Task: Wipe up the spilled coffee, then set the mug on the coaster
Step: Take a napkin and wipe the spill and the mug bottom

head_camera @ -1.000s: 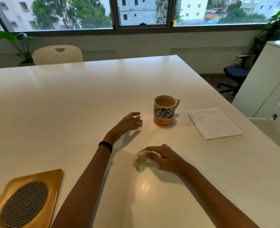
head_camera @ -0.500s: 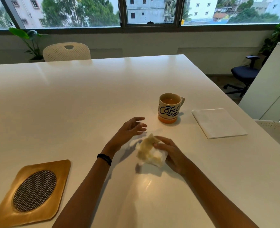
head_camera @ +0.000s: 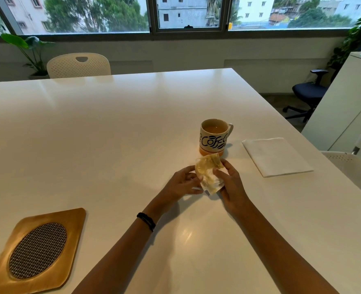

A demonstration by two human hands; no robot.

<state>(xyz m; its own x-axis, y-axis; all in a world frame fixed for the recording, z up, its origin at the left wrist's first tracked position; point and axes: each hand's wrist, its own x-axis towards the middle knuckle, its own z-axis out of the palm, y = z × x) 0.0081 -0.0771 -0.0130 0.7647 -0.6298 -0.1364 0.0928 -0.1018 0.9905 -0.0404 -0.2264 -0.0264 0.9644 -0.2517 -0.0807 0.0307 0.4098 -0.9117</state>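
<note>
A coffee-stained paper napkin (head_camera: 209, 174) is held above the white table (head_camera: 111, 128) between both hands. My left hand (head_camera: 180, 183) grips its left edge and my right hand (head_camera: 231, 183) pinches its right side. Just behind them stands the mug (head_camera: 214, 136), cream with dark "Coffee" lettering and an orange base, with coffee in it and its handle to the right. The wooden coaster (head_camera: 37, 251) with a woven oval centre lies at the near left, far from the mug.
A folded clean white napkin (head_camera: 276, 155) lies to the right of the mug. A white chair (head_camera: 79, 65) stands at the far side, another white chair (head_camera: 351, 164) at the right edge, and a dark office chair (head_camera: 309, 92) beyond.
My right hand lifted the stained napkin off the table and carried it toward the mug. My left hand came in from beside the mug and took hold of the napkin's other side.
</note>
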